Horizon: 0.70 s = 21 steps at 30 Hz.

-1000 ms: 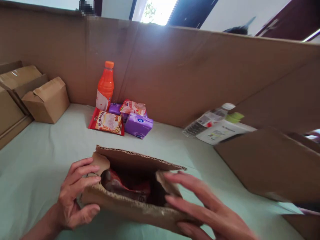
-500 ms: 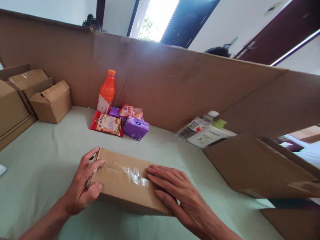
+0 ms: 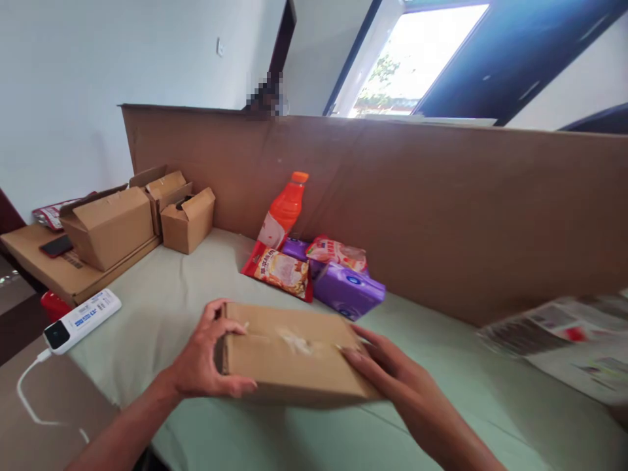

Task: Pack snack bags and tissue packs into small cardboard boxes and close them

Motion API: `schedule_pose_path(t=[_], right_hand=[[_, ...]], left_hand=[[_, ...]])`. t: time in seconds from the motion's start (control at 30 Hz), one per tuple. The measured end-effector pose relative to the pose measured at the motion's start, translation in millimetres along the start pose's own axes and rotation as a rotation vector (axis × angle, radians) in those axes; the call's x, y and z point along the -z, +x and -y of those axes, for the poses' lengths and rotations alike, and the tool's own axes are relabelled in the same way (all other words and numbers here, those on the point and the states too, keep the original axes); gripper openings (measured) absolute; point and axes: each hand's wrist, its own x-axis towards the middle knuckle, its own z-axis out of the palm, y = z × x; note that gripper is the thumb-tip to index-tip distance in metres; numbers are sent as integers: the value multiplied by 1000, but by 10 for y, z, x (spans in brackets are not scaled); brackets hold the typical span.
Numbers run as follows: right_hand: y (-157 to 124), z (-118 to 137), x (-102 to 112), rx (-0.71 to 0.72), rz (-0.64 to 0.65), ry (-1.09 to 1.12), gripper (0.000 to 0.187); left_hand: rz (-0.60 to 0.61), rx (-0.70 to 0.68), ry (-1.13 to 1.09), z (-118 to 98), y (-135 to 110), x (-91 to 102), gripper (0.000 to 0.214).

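Observation:
A taped cardboard box (image 3: 294, 350) is held between my hands at the front of the pale green cloth. My left hand (image 3: 210, 356) wraps round its left end, thumb on the near side and fingers over the top. At the other end, my right hand (image 3: 387, 369) grips the box with its fingers over the top and far edge. Whether the box rests on the cloth or is slightly raised, I cannot tell. Beyond it lie a red snack packet (image 3: 282, 271), a purple tissue pack (image 3: 348, 291) and a pink packet (image 3: 338, 252). An orange-capped bottle (image 3: 282, 212) leans behind them.
A cardboard wall (image 3: 441, 209) runs along the back. Small cardboard boxes (image 3: 189, 222) stand at the left. A white power bank (image 3: 83, 320) with a cable lies at the left edge. A clear plastic bottle (image 3: 534, 324) is blurred at the right.
The view has swung left, bringing in the power bank and more boxes. My right hand has shifted from the box's top to its right end. My left hand keeps its hold.

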Motion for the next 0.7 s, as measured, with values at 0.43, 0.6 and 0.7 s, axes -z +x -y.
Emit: schedule_pose_path(t=[0.43, 0.6, 0.7], right_hand=[[358, -70, -1710, -27, 146, 486, 38], [250, -198, -1753, 80, 119, 403, 18], [269, -211, -1779, 127, 121, 371, 17]], left_hand=[[-994, 218, 681, 629, 27, 1202, 50], [-1034, 245, 674, 768, 255, 1271, 51], [-1049, 271, 674, 830, 373, 1359, 51]])
